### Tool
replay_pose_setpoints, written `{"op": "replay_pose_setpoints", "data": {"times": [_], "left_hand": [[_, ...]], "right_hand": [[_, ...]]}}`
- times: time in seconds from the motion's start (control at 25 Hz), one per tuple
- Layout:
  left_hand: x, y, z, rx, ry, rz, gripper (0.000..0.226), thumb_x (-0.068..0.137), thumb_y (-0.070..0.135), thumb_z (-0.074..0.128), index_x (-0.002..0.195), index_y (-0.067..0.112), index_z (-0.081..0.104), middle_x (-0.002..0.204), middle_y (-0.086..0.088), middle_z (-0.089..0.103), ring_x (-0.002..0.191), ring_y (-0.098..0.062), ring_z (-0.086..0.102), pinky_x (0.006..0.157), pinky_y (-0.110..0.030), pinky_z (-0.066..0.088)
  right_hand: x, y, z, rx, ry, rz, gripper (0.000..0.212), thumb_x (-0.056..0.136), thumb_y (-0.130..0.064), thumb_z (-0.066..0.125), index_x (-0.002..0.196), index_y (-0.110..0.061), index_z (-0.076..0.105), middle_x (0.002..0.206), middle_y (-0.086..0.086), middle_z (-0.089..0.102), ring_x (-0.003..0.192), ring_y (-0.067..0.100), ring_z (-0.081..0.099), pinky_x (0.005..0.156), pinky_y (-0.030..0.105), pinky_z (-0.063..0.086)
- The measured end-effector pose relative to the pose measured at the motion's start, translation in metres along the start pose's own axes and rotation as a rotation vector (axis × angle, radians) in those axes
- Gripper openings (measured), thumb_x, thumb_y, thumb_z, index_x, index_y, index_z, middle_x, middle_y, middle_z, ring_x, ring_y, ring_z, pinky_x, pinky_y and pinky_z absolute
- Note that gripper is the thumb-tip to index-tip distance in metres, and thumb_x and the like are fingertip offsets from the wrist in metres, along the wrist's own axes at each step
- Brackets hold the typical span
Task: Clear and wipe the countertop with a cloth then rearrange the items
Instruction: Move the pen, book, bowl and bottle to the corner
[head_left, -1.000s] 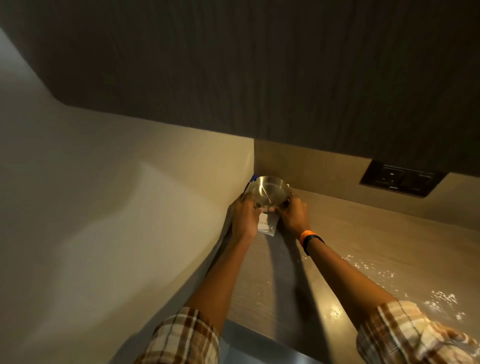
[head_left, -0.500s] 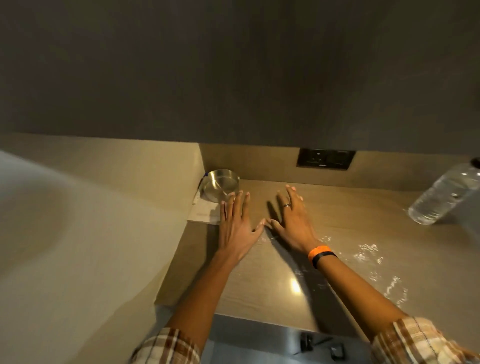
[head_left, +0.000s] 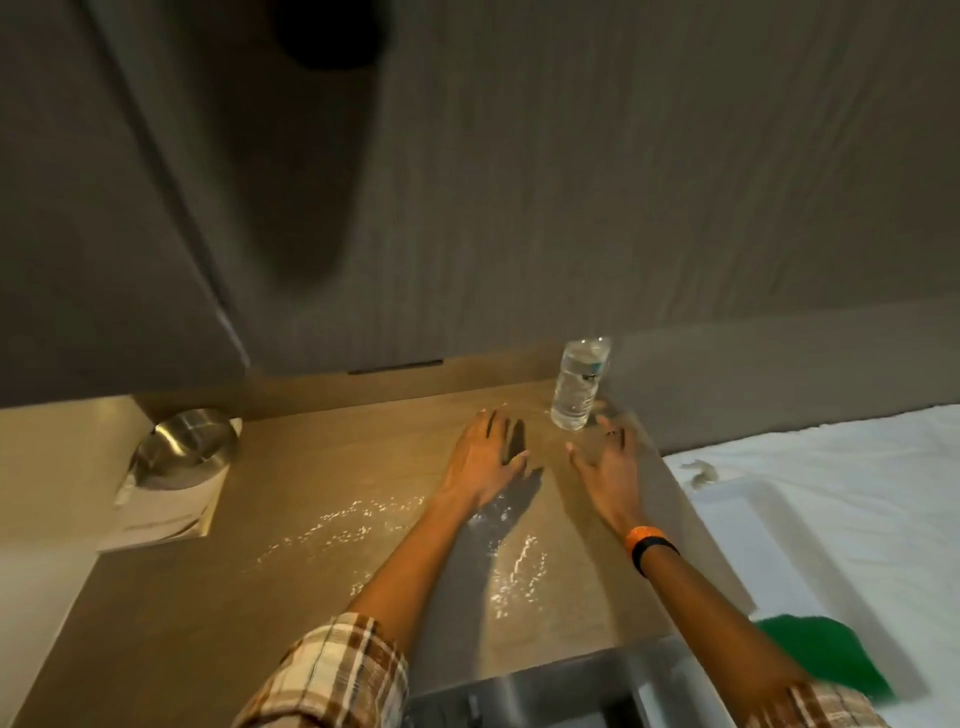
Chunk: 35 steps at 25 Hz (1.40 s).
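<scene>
Far left of the water bottle (head_left: 576, 384), in the back corner of the table (head_left: 311, 457), a steel bowl (head_left: 182, 447) sits on a white paper (head_left: 166, 512) that reaches out toward the near side of it. Between that corner and the bottle, shiny wet streaks (head_left: 337, 525) lie across the wood-look top.

Just left of the bottle and a little nearer the camera, the left hand (head_left: 485, 457) is stretched out palm down with straight, spread fingers, low over the table and holding nothing. The bottle stands upright near the back right edge of the table, clear, with a label.

Right in front of the bottle's base, the right hand (head_left: 608, 462) is spread wide and empty, a ring on one finger; its fingertips are blurred, so I cannot tell whether they touch the bottle. An orange and black wristband (head_left: 647, 540) sits on that wrist.

Right of the bottle, beyond the table edge, lies a white sheet (head_left: 831, 467). The green cloth (head_left: 826, 660) rests on it, well nearer the camera than the bottle, beside the right forearm.
</scene>
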<state>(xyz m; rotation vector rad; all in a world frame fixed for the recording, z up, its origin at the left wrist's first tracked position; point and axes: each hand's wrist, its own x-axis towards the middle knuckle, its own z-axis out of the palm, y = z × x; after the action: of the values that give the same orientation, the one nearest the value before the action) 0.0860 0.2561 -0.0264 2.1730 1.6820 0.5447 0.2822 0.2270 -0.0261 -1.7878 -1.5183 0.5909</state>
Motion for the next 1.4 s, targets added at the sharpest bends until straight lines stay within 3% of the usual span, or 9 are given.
{"op": "replay_pose_setpoints", "data": {"times": [0.16,0.36,0.52,0.68,0.84,1.0,1.12,1.28,1.4], "left_hand": [[0.051,0.047,0.007,-0.296,-0.05,-0.061,0.08,0.091,0.03,0.069,0.153,0.007,0.024,0.153,-0.016,0.042,0.138,-0.035,0.044,0.109,-0.039,0.039],[0.095,0.07,0.004,-0.425,0.051,-0.086,0.05,0.081,0.005,0.076,0.127,0.003,0.057,0.128,-0.018,0.066,0.12,-0.036,0.062,0.097,-0.044,0.053],[0.082,0.057,-0.002,-0.456,0.104,-0.142,0.033,0.083,0.002,0.068,0.115,-0.002,0.06,0.118,-0.021,0.067,0.11,-0.036,0.065,0.089,-0.047,0.056],[0.027,0.018,-0.05,-0.495,0.215,-0.176,0.036,0.08,0.008,0.078,0.113,0.001,0.065,0.11,-0.016,0.072,0.096,-0.019,0.066,0.078,-0.029,0.055],[-0.037,-0.05,-0.11,-0.488,0.272,-0.265,0.052,0.071,0.008,0.085,0.119,0.007,0.068,0.111,-0.012,0.075,0.103,-0.018,0.07,0.089,-0.03,0.057],[-0.094,-0.129,-0.166,-0.376,0.327,-0.399,0.053,0.068,0.012,0.088,0.117,0.006,0.068,0.111,-0.012,0.075,0.101,-0.021,0.071,0.087,-0.033,0.058],[-0.122,-0.192,-0.193,-0.326,0.342,-0.478,0.043,0.076,0.007,0.082,0.115,0.003,0.066,0.108,-0.013,0.074,0.083,-0.008,0.066,0.066,-0.012,0.052],[-0.124,-0.214,-0.195,-0.289,0.337,-0.536,0.031,0.086,0.006,0.073,0.114,0.003,0.063,0.091,-0.008,0.068,0.068,-0.005,0.056,0.057,-0.012,0.042],[-0.113,-0.236,-0.204,-0.279,0.405,-0.538,0.035,0.083,0.007,0.076,0.116,0.002,0.064,0.106,-0.015,0.072,0.096,-0.025,0.067,0.074,-0.024,0.048]], "right_hand": [[0.057,-0.004,-0.033,0.182,-0.02,-0.049,0.065,0.086,-0.023,0.072,0.143,-0.016,0.04,0.135,0.001,0.054,0.124,0.022,0.055,0.1,0.025,0.045],[0.093,-0.017,-0.03,0.208,-0.098,-0.06,0.045,0.088,-0.007,0.068,0.131,-0.011,0.054,0.118,0.007,0.067,0.112,0.024,0.064,0.078,0.013,0.044],[0.081,-0.028,-0.02,0.22,-0.095,-0.131,0.039,0.086,-0.006,0.07,0.123,-0.011,0.062,0.113,0.008,0.073,0.103,0.021,0.068,0.09,0.032,0.054],[0.057,-0.068,0.011,0.253,-0.259,-0.215,0.039,0.082,-0.001,0.072,0.119,-0.011,0.063,0.113,0.012,0.073,0.1,0.022,0.07,0.091,0.043,0.056],[0.016,-0.142,0.068,0.289,-0.417,-0.307,0.049,0.079,0.004,0.074,0.124,-0.012,0.061,0.114,0.001,0.07,0.102,0.013,0.068,0.078,0.011,0.049],[-0.03,-0.22,0.137,0.343,-0.532,-0.363,0.057,0.077,0.006,0.076,0.13,-0.007,0.059,0.118,0.001,0.067,0.11,0.013,0.064,0.093,0.021,0.051],[-0.059,-0.265,0.193,0.338,-0.56,-0.379,0.054,0.078,0.004,0.076,0.129,-0.006,0.059,0.12,0.003,0.066,0.11,0.011,0.061,0.081,0.005,0.049],[-0.063,-0.279,0.225,0.35,-0.551,-0.283,0.056,0.082,0.005,0.073,0.134,-0.003,0.054,0.13,0.013,0.065,0.12,0.023,0.061,0.098,0.027,0.051],[-0.056,-0.296,0.255,0.321,-0.487,-0.239,0.056,0.084,0.004,0.072,0.136,-0.005,0.052,0.131,0.014,0.064,0.123,0.024,0.06,0.102,0.032,0.049]]}}
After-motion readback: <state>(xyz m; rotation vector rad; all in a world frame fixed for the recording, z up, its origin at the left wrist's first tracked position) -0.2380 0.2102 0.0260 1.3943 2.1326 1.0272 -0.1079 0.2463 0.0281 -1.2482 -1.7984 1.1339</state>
